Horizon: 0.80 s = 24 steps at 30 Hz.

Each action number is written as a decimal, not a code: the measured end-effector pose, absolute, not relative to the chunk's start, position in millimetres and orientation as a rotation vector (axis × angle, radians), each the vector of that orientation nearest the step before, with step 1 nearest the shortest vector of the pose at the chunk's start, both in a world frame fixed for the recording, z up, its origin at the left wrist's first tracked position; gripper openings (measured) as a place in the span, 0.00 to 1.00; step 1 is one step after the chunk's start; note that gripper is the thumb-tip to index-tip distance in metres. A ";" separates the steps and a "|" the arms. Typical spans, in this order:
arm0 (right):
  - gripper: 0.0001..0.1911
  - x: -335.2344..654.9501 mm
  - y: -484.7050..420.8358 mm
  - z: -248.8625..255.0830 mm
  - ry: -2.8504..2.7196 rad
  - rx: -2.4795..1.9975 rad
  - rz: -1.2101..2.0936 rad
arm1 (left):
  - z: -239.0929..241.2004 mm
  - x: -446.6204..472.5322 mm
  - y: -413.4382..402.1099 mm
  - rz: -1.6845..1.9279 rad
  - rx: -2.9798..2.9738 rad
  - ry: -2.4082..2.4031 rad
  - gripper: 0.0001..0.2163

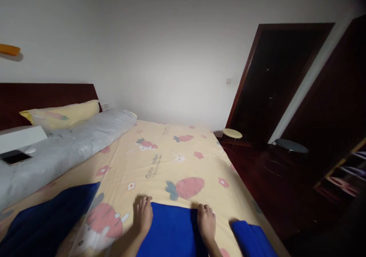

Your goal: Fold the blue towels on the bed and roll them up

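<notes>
both hands (pixel 174 220) on blue cloth (pixel 171 230)

Dim room, soft focus, dark stretched edges

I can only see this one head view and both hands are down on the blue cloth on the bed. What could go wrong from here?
1. The second blue piece lies close to the bed's right edge; a tug may drop it to the floor.
2. The left hand and right hand press only the far corners of the blue cloth, so it may bunch.
3. The phone rests on the grey bolster and might slide.
</notes>
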State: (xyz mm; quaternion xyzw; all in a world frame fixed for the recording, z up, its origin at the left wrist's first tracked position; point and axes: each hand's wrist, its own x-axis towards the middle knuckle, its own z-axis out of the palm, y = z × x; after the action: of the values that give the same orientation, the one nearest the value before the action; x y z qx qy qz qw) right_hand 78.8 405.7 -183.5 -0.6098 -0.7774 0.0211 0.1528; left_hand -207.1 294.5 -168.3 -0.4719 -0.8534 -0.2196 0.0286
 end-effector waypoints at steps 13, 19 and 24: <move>0.32 82.7 370.8 -220.1 -2.439 -1.517 0.372 | -222.1 -174.0 267.6 -0.342 -1.944 -2.420 0.26; 0.35 78.6 350.5 -206.1 -2.403 -1.528 0.254 | -202.1 -152.3 265.0 -0.292 -1.820 -2.524 0.26; 0.25 45.3 273.4 -247.4 -2.450 -1.258 0.303 | -269.8 -107.7 222.4 -0.413 -2.078 -2.176 0.32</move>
State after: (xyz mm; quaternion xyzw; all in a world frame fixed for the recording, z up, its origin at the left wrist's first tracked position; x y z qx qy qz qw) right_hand 45.3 273.4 -247.4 -0.4464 -0.8691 0.1074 0.1842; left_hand -107.7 222.4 -269.8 -0.6832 -0.7155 -0.1359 0.0522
